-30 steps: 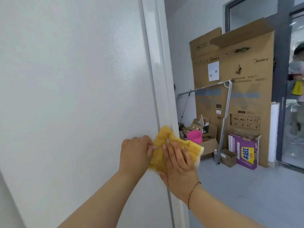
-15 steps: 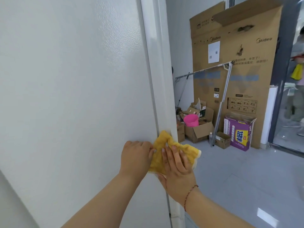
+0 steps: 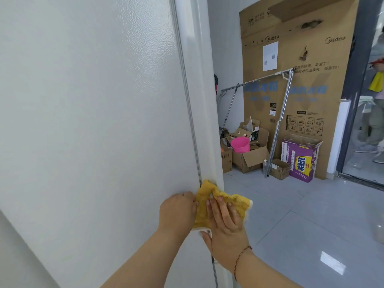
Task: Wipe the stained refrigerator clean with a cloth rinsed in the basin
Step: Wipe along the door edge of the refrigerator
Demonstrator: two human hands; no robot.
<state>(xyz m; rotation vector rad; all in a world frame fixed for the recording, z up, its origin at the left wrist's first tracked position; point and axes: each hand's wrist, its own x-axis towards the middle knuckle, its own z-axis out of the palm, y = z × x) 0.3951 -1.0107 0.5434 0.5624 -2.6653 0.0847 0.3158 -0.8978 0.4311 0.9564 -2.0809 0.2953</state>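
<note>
The white refrigerator point(image 3: 93, 121) fills the left half of the view, its textured side facing me and its door edge point(image 3: 199, 100) running down the middle. A yellow cloth point(image 3: 204, 196) is wrapped over that edge low down. My right hand point(image 3: 225, 223) lies flat on the cloth, pressing it against the edge. My left hand point(image 3: 176, 213) grips the cloth's left side against the fridge wall, fingers curled. No stain is visible on the white surface here. The basin is not in view.
A tall cardboard appliance box point(image 3: 301, 80) leans on the far wall, with a metal rack point(image 3: 278, 125) in front of it. On the grey floor stand open cartons, a pink bucket point(image 3: 240, 144) and a purple box point(image 3: 301, 161). A person point(image 3: 376, 113) stands beyond the glass door at right.
Both hands and the cloth have slid down the refrigerator's edge, and my head has tilted down with them, showing more floor.
</note>
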